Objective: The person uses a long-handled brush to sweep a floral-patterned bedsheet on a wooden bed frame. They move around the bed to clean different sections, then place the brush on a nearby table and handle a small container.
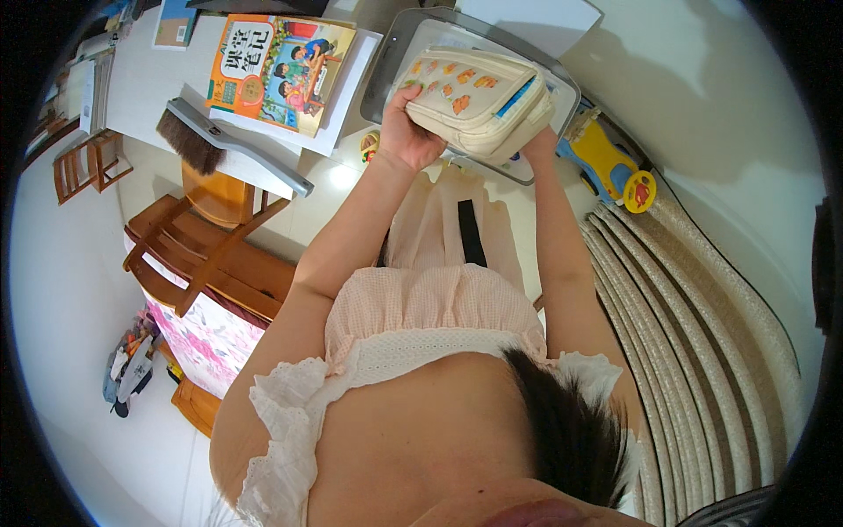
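A cream pencil case [474, 92] with small orange stickers on its top is held up in front of me. My left hand [413, 132] is closed round its left end, thumb on the top face. At the right end my right hand [540, 147] grips it from below, its fingers mostly hidden behind the case. Something blue shows along the side of the case. Beneath and behind it is a grey-rimmed clear plastic bin [386, 75] with white things inside, partly covered by the case.
An orange illustrated book [281, 75] lies on white paper on the table to the left. A grey-handled brush [233, 145] juts past the table's edge. Wooden chairs [211, 211] stand below. On the right are a yellow and blue toy [601, 154] and folded beige mats [685, 334] against the wall.
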The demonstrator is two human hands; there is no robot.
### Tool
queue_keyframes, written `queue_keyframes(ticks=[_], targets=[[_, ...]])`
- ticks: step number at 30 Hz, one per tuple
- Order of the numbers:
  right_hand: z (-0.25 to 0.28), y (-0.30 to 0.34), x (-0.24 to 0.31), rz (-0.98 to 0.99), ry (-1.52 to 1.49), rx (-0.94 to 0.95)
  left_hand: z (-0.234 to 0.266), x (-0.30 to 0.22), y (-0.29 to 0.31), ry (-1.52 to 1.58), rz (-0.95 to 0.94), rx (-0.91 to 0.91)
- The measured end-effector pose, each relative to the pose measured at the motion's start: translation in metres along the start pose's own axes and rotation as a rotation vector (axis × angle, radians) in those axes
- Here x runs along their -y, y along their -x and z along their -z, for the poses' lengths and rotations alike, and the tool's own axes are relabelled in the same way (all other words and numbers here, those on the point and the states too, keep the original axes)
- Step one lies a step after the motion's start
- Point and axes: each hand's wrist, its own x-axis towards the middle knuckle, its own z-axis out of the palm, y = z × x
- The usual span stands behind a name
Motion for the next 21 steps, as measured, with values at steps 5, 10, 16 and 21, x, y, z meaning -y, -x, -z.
queue_keyframes(ticks=[5, 10, 16, 21], targets=[[0.063, 0.006, 0.062, -0.527, -1.092, 0.161, 0.0, -0.003, 0.013, -0.053, -0.049, 0.053], [0.146, 0.041, 0.143, -0.401, -1.729, 0.444, -0.005, -0.002, 0.04, -0.256, -0.096, 0.069], [0.168, 0.07, 0.171, 0.103, -1.014, 0.118, -0.029, 0.0, 0.068, -0.536, -0.131, 0.197], [0.191, 0.09, 0.208, 0.883, -0.246, -0.194, -0.05, 0.006, 0.087, -0.404, -0.131, 0.351]])
